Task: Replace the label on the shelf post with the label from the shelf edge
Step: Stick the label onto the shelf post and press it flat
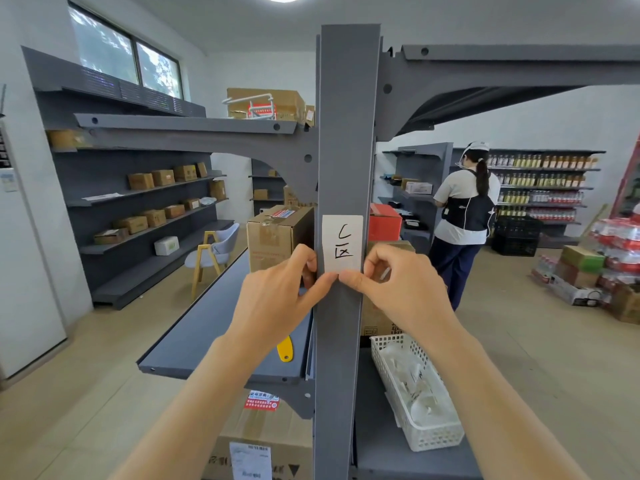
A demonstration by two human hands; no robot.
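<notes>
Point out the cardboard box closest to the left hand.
The brown taped cardboard box on the grey shelf, directly above the left hand; the other boxes sit lower down or on farther shelves.

"C 区" on post's label (342,243)

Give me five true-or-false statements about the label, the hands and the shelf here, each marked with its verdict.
1. A white label sits on the front of the grey shelf post. True.
2. Only the left hand touches the label. False: the right hand also meets its bottom edge.
3. The label is blank. False: it bears dark handwriting.
4. A white basket sits on the shelf right of the post. True.
5. A yellow object lies on the shelf left of the post. True.
</notes>
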